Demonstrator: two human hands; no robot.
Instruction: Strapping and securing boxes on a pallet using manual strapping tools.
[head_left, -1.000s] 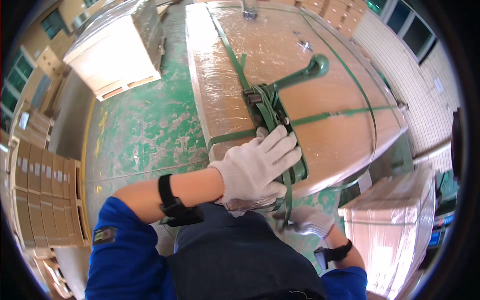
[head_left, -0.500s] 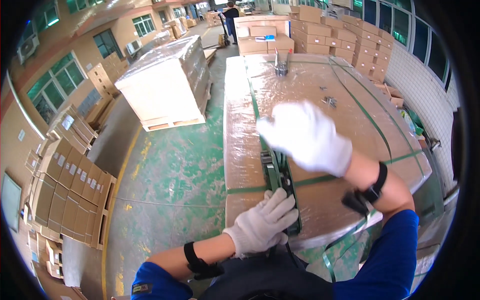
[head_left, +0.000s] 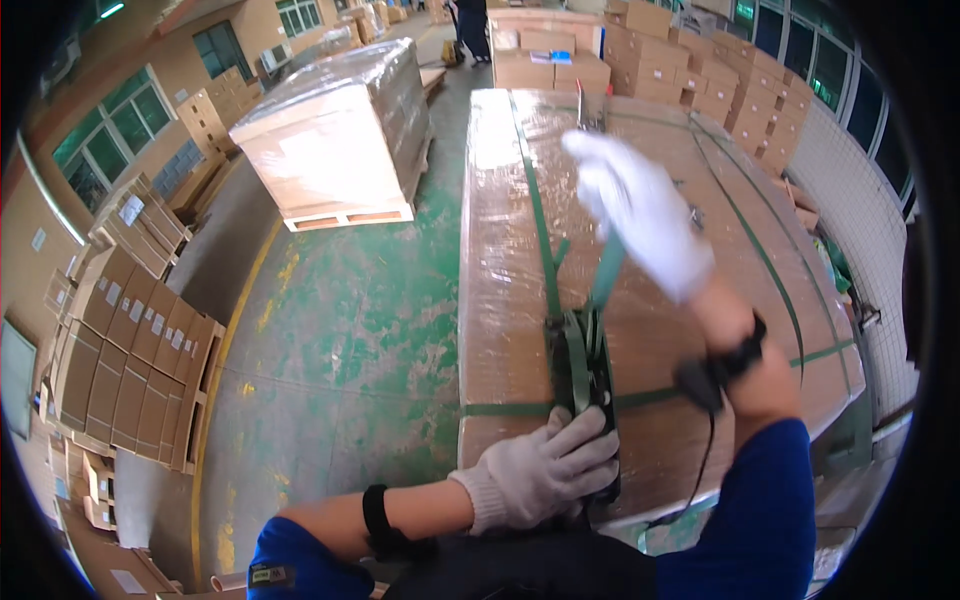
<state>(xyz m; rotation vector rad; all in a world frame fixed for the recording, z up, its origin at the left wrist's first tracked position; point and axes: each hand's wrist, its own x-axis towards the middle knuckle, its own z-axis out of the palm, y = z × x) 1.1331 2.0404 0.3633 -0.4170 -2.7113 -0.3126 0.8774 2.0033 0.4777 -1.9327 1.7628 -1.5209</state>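
Head view: the left hand [head_left: 545, 478], gloved, is pressing flat on the green strapping tool [head_left: 582, 370] at 6 o'clock on the film-wrapped pallet load [head_left: 500, 250], its grip spread. The right hand [head_left: 640, 215] is closing its grip on the tool lever [head_left: 606, 272], now raised higher than half a second ago. A second wrapped pallet [head_left: 335, 140] is standing at 11 o'clock; labelled brown cartons [head_left: 120, 340] are stacked at 9 o'clock.
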